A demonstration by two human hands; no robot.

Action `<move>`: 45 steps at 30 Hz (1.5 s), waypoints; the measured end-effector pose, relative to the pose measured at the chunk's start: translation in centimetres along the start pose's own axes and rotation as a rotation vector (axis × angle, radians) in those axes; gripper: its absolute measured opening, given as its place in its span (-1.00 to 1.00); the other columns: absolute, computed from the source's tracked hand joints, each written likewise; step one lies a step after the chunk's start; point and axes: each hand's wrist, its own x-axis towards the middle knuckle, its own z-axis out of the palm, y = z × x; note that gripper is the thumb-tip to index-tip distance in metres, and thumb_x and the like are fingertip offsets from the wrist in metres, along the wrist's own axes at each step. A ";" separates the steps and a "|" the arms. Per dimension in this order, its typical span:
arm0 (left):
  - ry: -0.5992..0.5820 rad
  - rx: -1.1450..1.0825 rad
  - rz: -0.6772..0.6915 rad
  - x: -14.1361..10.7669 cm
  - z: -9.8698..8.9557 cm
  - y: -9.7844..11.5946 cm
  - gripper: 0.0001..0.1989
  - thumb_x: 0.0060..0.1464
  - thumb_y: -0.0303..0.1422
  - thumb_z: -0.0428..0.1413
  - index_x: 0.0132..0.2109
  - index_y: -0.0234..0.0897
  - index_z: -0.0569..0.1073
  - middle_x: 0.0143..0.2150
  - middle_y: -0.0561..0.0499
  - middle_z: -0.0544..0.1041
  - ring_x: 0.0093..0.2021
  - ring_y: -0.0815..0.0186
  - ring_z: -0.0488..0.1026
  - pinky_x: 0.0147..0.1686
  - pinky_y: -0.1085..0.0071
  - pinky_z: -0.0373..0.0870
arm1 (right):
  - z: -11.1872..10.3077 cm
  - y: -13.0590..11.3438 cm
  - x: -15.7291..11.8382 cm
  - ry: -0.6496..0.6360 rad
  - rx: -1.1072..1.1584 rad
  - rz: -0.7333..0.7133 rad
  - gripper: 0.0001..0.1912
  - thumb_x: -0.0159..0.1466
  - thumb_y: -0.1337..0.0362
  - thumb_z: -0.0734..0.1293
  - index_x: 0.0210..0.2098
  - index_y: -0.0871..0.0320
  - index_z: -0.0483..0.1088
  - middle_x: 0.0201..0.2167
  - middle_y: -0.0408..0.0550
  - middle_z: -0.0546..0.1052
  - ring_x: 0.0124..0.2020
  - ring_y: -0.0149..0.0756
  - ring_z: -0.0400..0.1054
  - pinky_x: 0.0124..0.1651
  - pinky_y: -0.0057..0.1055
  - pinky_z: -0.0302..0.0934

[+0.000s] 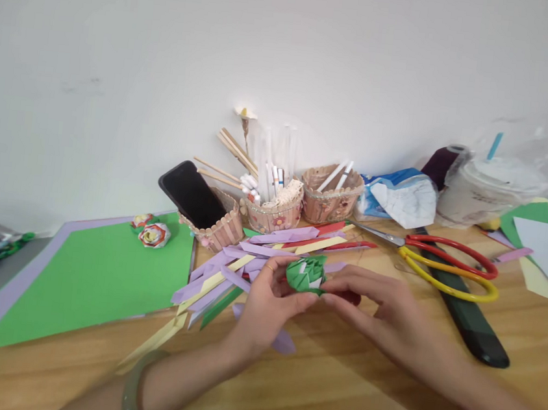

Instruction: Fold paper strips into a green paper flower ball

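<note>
A small round folded-paper piece, green with white patches, is held above the table between both hands. My left hand grips its left side with the thumb at the lower edge. From the right, my right hand pinches its lower right edge between thumb and fingers. Something dark red shows partly behind the right fingers; I cannot make out what it is. Just behind the hands lies a loose pile of folded paper strips in purple, yellow, green and red. Two finished-looking paper flowers rest on green paper at the left.
Green and purple sheets cover the left side. Along the wall stand decorated baskets, one bearing a phone, then a tissue pack and a cup. Scissors lie across a dark flat object at the right.
</note>
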 end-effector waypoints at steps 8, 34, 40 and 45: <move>-0.041 -0.022 0.021 0.1 0.0 -0.3 -0.53 -0.27 -0.47 0.29 -0.15 -0.26 0.30 -0.18 0.01 0.48 -0.17 0.29 0.42 -0.21 0.36 0.34 | -0.6 -0.1 0.5 -0.122 0.139 0.174 -0.83 0.19 0.25 0.27 -0.46 0.17 0.44 -0.49 -0.11 0.50 -0.45 -0.37 0.35 -0.41 -0.48 0.21; -0.058 -0.033 0.036 0.2 0.2 -0.1 -0.53 -0.37 -0.49 0.31 -0.24 -0.25 0.31 -0.25 0.02 0.48 -0.20 0.26 0.42 -0.19 0.32 0.32 | -0.9 -0.3 0.3 -0.102 0.027 0.023 -0.86 0.18 0.33 0.28 -0.49 0.18 0.40 -0.50 -0.10 0.46 -0.48 -0.39 0.34 -0.43 -0.49 0.23; -0.098 -0.053 0.046 0.2 0.1 -0.3 -0.51 -0.38 -0.49 0.32 -0.23 -0.24 0.33 -0.24 0.03 0.48 -0.17 0.27 0.41 -0.17 0.34 0.32 | -0.9 -0.3 0.4 -0.112 0.094 0.088 -0.86 0.15 0.32 0.31 -0.53 0.18 0.39 -0.52 -0.13 0.44 -0.49 -0.41 0.32 -0.45 -0.51 0.21; -0.112 -0.066 0.027 0.1 0.0 0.0 -0.53 -0.28 -0.41 0.30 -0.14 -0.25 0.35 -0.22 0.00 0.46 -0.21 0.28 0.40 -0.31 0.41 0.35 | -0.9 -0.5 0.3 -0.052 0.031 0.023 -0.88 0.16 0.33 0.31 -0.51 0.17 0.41 -0.53 -0.12 0.47 -0.49 -0.40 0.34 -0.46 -0.51 0.22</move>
